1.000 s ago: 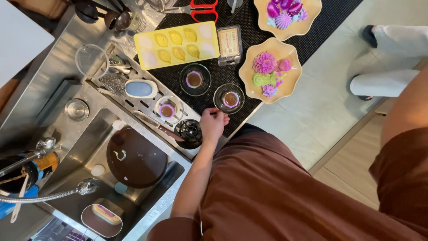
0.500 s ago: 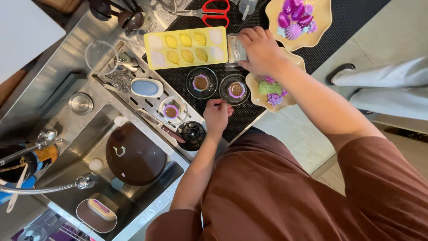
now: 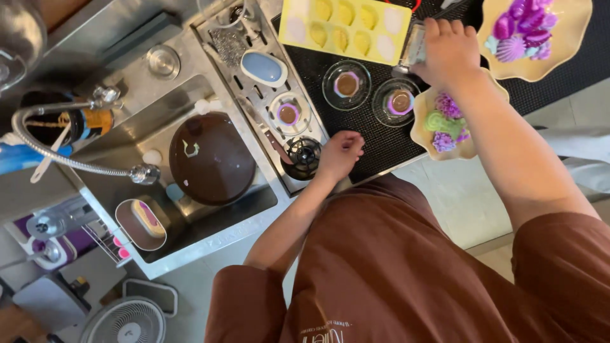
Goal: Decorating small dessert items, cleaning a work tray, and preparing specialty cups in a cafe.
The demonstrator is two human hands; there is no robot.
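Left hand: my left hand (image 3: 340,152) rests at the near edge of the black mat (image 3: 381,143), fingers curled loosely, just beside the small dark cup (image 3: 303,154) on the drain rack (image 3: 254,95); I cannot tell whether its grip holds anything.
Right hand: my right hand (image 3: 448,51) is over the small clear container (image 3: 413,44) at the far side of the mat, fingers wrapped on it, so I read the grip as grasping that container.
Done so far: two glass dishes (image 3: 346,84) on the mat each carry a brown disc on a purple base, and a third filled dish (image 3: 288,114) stands on the rack. The yellow mould (image 3: 343,28) looks mostly filled. Purple and green pieces lie on the wavy plate (image 3: 422,127).
Left to do: by my judgement, the dishes are not yet dressed with the pieces on the plate.
Change: against half a second ago, the right hand has stayed on the container, the left hand stays by the cup, and the view has swung closer to the bench.
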